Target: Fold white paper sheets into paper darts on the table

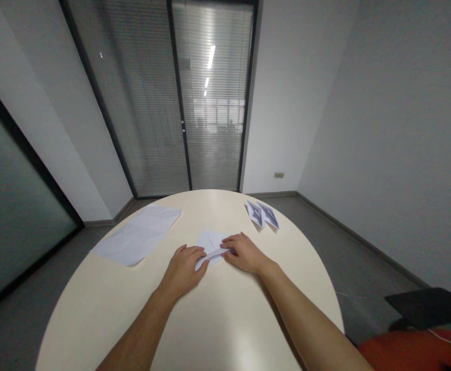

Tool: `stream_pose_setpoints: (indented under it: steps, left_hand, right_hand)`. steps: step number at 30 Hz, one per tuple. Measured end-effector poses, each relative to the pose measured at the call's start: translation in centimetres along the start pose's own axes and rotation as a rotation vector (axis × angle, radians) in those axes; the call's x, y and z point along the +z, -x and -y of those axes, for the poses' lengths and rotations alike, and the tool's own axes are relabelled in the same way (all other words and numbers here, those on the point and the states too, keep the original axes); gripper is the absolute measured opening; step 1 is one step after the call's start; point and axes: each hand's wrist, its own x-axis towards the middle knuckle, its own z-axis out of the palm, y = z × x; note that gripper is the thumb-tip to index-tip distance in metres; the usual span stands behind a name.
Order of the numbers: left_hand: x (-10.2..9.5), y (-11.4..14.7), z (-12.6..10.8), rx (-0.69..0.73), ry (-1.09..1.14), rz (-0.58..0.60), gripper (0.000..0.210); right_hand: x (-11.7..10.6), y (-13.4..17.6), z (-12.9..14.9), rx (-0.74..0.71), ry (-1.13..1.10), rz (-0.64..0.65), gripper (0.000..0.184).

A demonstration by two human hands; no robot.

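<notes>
A small sheet of white paper (pixel 209 240) lies in the middle of the round table, with crease lines on it and its near edge folded up. My left hand (pixel 186 269) grips the left end of that fold between thumb and fingers. At the other end my right hand (pixel 244 252) pinches the paper, its fingers on top and its thumb at the near side. Parts of the paper's edges are hidden under both hands.
A larger white sheet (pixel 138 236) lies on the left of the cream table (pixel 206 319). Two folded paper shapes (pixel 262 214) stand side by side at the back right. A red chair (pixel 411 350) and a black flat object (pixel 430 305) are at the lower right.
</notes>
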Motion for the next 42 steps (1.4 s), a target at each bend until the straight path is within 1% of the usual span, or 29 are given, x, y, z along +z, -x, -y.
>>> stream_pose_setpoints:
  steps: [7, 15, 23, 32, 38, 42]
  left_hand:
    - [-0.53, -0.15, -0.39, -0.014, 0.004, 0.015, 0.025]
    - [-0.65, -0.31, -0.41, -0.086, 0.004, -0.017, 0.029]
    - [-0.27, -0.37, 0.23, -0.113, -0.033, 0.021, 0.029]
    - [-0.37, -0.38, 0.14, -0.176, -0.037, 0.057, 0.031]
    - [-0.06, -0.24, 0.38, -0.180, -0.040, 0.038, 0.036]
    - [-0.09, -0.27, 0.36, -0.154, -0.022, 0.030, 0.038]
  right_hand:
    - [-0.27, -0.33, 0.20, -0.060, 0.037, -0.024, 0.027]
    - [-0.43, -0.27, 0.59, 0.004, -0.002, -0.053, 0.028]
    - [-0.40, -0.23, 0.39, 0.050, -0.022, -0.045, 0.031]
    - [0.06, -0.22, 0.19, 0.062, -0.029, -0.061, 0.037]
    - [0.16, -0.11, 0.20, 0.059, -0.026, -0.063, 0.040]
    - [0.09, -0.10, 0.23, 0.039, -0.044, -0.075, 0.042]
